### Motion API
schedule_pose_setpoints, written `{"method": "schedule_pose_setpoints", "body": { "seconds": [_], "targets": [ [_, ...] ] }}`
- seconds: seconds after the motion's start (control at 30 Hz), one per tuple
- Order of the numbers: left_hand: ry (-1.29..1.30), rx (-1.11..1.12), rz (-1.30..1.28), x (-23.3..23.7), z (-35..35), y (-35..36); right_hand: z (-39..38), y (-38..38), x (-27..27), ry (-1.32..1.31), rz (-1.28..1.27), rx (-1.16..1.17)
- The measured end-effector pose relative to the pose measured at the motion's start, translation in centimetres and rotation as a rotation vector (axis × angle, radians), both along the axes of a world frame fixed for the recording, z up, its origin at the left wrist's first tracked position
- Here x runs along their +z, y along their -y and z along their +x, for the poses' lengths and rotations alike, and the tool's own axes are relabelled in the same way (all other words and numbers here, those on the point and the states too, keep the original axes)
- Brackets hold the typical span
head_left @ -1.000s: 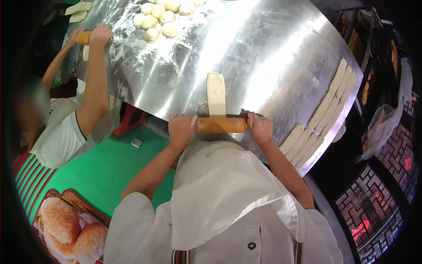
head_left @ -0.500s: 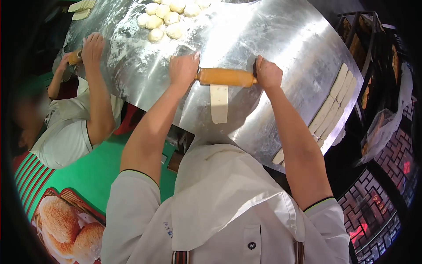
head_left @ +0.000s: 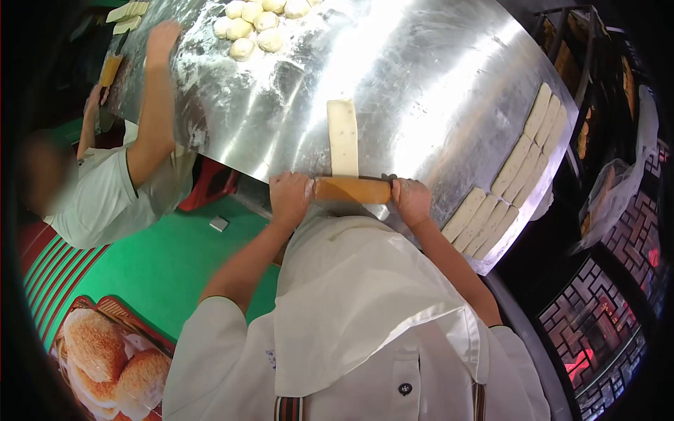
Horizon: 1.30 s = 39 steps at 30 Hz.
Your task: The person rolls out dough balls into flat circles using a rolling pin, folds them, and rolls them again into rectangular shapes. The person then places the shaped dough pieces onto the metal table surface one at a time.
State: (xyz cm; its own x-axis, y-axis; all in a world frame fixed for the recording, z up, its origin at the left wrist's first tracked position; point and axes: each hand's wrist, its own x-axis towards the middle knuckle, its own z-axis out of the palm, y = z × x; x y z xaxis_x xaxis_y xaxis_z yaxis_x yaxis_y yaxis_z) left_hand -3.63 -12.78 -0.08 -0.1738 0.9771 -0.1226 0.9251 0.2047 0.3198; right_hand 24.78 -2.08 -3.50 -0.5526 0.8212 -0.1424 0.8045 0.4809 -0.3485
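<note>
A wooden rolling pin point(head_left: 352, 190) lies crosswise near the front edge of the metal table point(head_left: 267, 119). My left hand point(head_left: 291, 198) is closed round its left handle, and my right hand point(head_left: 412, 199) grips the right handle. Beneath the pin runs a flat strip of dough point(head_left: 343, 137), stretching away from me; its near end is hidden under the roller. Along the table's right edge, several flattened dough strips point(head_left: 516, 165) lie side by side in rows.
Round dough balls point(head_left: 267, 21) sit on floured metal at the back. On the left, a co-worker's arm point(head_left: 151, 105) reaches over the table beside another rolling pin point(head_left: 110, 71). A dark rack point(head_left: 590, 42) stands at the right. A picture of buns point(head_left: 105, 358) shows lower left.
Both my hands have drawn the rolling pin toward me, from the strip's far end to its near end. The co-worker's hand has come off the other rolling pin and moved farther back.
</note>
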Motion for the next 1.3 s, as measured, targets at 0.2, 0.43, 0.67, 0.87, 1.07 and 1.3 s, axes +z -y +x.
{"method": "schedule_pose_setpoints", "body": {
  "seconds": [0.2,0.43,0.67,0.87,1.07,1.3],
  "targets": [
    [0.226,0.020,-0.022,0.8,-0.7,1.0,-0.3,-0.2,1.7,-0.088,-0.013,-0.012],
    [0.141,0.023,0.181,-2.2,-5.5,-10.0,-5.2,-10.2,0.5,-0.123,0.080,0.015],
    [0.068,0.088,0.063,-1.7,-9.7,-21.5,-8.5,-20.3,0.5,0.027,0.016,0.031],
    [0.465,0.463,0.395,-1.4,-9.0,-22.1,-4.9,-19.4,0.0,0.031,-0.006,-0.231],
    [0.341,-0.100,0.098,-2.2,-3.6,-20.3,-3.0,-17.5,0.5,-0.072,-0.018,-0.428],
    [0.176,-0.280,-0.153,0.8,-3.3,-20.8,-6.2,-13.6,4.6,-0.656,-0.130,-0.373]
  ]
}}
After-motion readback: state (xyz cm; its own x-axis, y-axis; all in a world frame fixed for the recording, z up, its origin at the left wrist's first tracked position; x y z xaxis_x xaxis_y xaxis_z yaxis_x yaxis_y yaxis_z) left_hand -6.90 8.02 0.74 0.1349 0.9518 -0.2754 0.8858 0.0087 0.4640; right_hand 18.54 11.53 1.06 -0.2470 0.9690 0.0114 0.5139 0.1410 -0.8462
